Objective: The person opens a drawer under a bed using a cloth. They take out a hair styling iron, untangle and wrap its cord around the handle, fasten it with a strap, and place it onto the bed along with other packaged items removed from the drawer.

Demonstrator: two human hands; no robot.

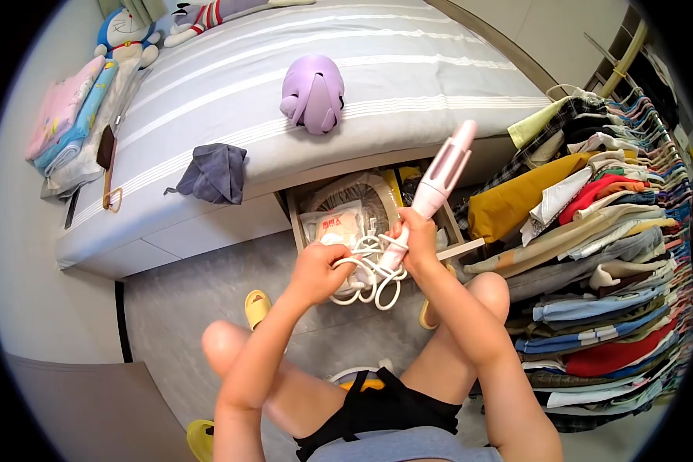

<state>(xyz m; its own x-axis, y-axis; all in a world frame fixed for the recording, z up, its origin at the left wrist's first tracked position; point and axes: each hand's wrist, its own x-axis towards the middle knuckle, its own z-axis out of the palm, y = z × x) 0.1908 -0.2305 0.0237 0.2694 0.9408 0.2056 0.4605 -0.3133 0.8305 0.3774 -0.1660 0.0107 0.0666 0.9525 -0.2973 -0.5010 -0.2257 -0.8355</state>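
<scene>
A pale pink hair curler [437, 179] points up and to the right, its slotted barrel raised above the open drawer. My right hand [417, 240] is wrapped round its handle. Loops of white power cord [386, 291] hang bunched below the handle. My left hand [321, 271] is closed on part of that cord, left of the handle. Beneath both hands, the pulled-out drawer [294, 215] holds a clear plastic package [339, 225] with red print and a coiled, ribbed greyish item [359, 192]. My hands and the cord hide part of the drawer.
On the bed [231, 100] lie a purple helmet-like item [313, 91], a dark grey cloth pouch [214, 174], folded towels [68, 104] and plush toys [127, 35]. A crowded clothes rack [593, 254] stands close on the right. Yellow slippers [258, 308] are on the floor.
</scene>
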